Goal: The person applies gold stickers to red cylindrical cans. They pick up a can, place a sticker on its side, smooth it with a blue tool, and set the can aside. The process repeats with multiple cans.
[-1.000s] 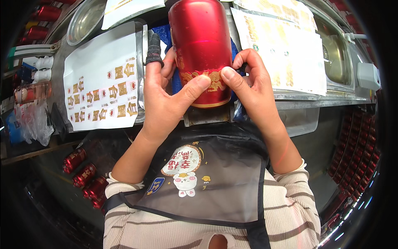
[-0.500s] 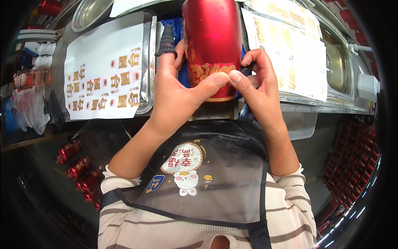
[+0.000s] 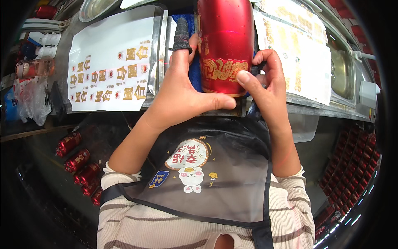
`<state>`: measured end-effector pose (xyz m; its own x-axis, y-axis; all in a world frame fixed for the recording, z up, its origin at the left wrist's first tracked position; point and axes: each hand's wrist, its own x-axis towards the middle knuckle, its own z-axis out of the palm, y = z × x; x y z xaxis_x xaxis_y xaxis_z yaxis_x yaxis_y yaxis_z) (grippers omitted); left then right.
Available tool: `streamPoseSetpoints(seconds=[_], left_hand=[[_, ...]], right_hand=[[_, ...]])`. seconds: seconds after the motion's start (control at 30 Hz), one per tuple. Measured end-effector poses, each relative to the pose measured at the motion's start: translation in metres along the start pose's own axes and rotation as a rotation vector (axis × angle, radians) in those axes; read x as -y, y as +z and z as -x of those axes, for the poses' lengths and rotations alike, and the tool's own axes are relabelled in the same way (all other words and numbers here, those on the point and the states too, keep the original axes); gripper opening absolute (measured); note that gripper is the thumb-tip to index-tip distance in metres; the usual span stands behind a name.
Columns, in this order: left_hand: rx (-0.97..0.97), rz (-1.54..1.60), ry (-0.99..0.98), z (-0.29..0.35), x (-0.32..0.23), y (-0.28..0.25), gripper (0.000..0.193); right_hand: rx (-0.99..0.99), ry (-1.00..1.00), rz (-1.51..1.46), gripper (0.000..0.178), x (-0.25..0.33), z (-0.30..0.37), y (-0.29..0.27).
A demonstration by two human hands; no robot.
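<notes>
A glossy red bottle [image 3: 226, 39] with a gold patterned band [image 3: 224, 69] near its base lies on a blue cloth [image 3: 193, 76], base toward me. Along its left side my left hand [image 3: 178, 89] steadies it with curled fingers, partly hidden. The left thumb is stretched out just below the base, off the band. A black knitted sleeve [image 3: 181, 39] covers the left index finger, which points away from me. My right hand [image 3: 267, 85] grips the bottle from the right, thumb pressed on the band's right end and the other fingers bent beside it.
To the left, a white sheet of gold decals [image 3: 110, 74] lies on a metal tray [image 3: 159, 50]. More decal sheets [image 3: 296, 58] lie to the right, beside a metal basin [image 3: 340, 74]. Red bottles stand low on the left [image 3: 78, 159] and in rows at right [image 3: 352, 166].
My left thumb has come off the gold band and dropped below the base. The bottle shows more of its gold side lettering. The whole view has shifted slightly.
</notes>
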<state>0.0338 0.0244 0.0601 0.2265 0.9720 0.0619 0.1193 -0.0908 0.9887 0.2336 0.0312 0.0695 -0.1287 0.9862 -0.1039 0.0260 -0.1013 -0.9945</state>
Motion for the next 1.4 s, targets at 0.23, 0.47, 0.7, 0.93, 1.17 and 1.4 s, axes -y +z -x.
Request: streamPoseSetpoints(seconds=[0.23, 0.47, 0.7, 0.93, 1.17, 1.4], left_hand=[[-0.028, -0.491, 0.020, 0.001, 0.009, 0.003, 0.119], [-0.140, -0.485, 0.165, 0.004, 0.003, 0.013, 0.113], [-0.264, -0.716, 0.312, 0.010, 0.005, 0.027, 0.104], [-0.223, -0.580, 0.296, 0.010, 0.011, 0.025, 0.110], [-0.117, -0.443, 0.140, 0.003, 0.024, 0.010, 0.098], [-0.118, -0.378, 0.062, 0.007, 0.024, 0.010, 0.094]], right_hand=[[0.024, 0.026, -0.054, 0.037, -0.002, -0.001, -0.001], [-0.175, 0.149, -0.146, 0.017, -0.006, 0.002, -0.020], [-0.290, -0.265, 0.134, 0.015, 0.030, 0.018, 0.026], [-0.357, 0.022, 0.076, 0.016, 0.008, 0.015, -0.007], [-0.204, -0.320, 0.191, 0.018, 0.019, 0.029, 0.006], [-0.313, -0.209, 0.075, 0.021, 0.010, 0.024, -0.002]])
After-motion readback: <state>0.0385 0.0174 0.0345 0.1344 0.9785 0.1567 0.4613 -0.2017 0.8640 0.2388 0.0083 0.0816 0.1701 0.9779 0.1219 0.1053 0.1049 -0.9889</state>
